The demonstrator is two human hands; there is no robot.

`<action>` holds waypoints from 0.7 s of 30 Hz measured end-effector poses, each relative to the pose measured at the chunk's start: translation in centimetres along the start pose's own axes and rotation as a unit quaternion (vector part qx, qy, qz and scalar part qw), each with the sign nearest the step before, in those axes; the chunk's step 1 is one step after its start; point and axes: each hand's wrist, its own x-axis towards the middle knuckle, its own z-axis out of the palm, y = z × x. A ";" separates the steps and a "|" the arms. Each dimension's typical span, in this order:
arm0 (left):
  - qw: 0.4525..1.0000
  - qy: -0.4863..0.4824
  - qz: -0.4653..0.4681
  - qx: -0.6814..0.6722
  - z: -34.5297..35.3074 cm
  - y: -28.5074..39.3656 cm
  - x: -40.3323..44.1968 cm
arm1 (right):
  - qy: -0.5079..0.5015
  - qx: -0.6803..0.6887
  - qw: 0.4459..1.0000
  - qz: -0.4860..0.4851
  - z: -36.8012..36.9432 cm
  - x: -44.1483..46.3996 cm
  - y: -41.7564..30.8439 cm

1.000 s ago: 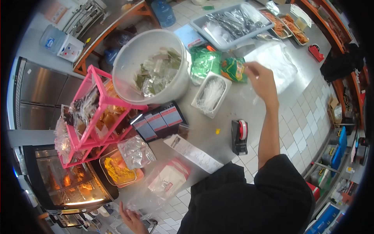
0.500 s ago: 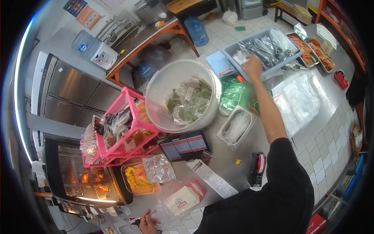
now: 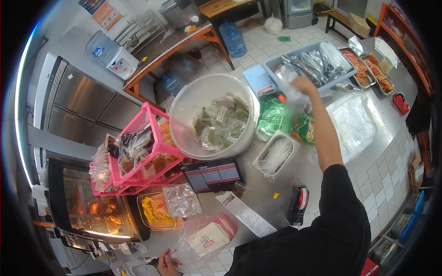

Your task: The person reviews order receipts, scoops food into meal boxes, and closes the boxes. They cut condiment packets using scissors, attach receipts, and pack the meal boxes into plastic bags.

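Observation:
My right hand point(image 3: 303, 87) is closed on a blurred clear plastic packet point(image 3: 291, 87) at the near left corner of the blue-grey tray point(image 3: 272, 59), which holds wrapped black cutlery. Down at the lower left, my left hand point(image 3: 168, 262) has its fingers curled at the edge of a clear plastic bag point(image 3: 186, 246). Inside that bag lies a white and red box point(image 3: 209, 238). A printed receipt point(image 3: 246, 214) rests beside the box. Below my right hand are a green plastic pack point(image 3: 273, 118) and a metal tray of thin white strips point(image 3: 276, 157).
A big round tub point(image 3: 178, 120) of wrapped leafy packets stands mid-table, beside a tablet point(image 3: 214, 175) and a pink basket point(image 3: 159, 147). Nearer me are a tape dispenser point(image 3: 298, 205) and a container of yellow food point(image 3: 157, 212). White plastic bags point(image 3: 352, 126) lie at the right.
My right hand moved from the green packs up to the cutlery tray, and now holds a clear packet at its corner. My left hand stays by the bag. The view has shifted.

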 end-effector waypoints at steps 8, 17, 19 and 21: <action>0.999 0.003 0.040 0.003 0.0 -1.1 -0.1 | 0.176 0.275 0.887 0.327 -8.7 -0.9 -7.5; 0.999 0.022 0.038 -0.015 -0.3 -0.4 -0.7 | 0.225 0.113 0.910 0.330 -15.4 -2.9 -3.3; 0.998 0.016 0.043 -0.034 -0.3 -1.4 -0.2 | 0.249 0.172 0.903 0.305 -20.5 -4.7 -6.6; 0.997 -0.005 0.050 -0.059 -0.8 -2.8 0.9 | 0.308 0.256 0.885 0.237 -25.5 -6.9 -10.8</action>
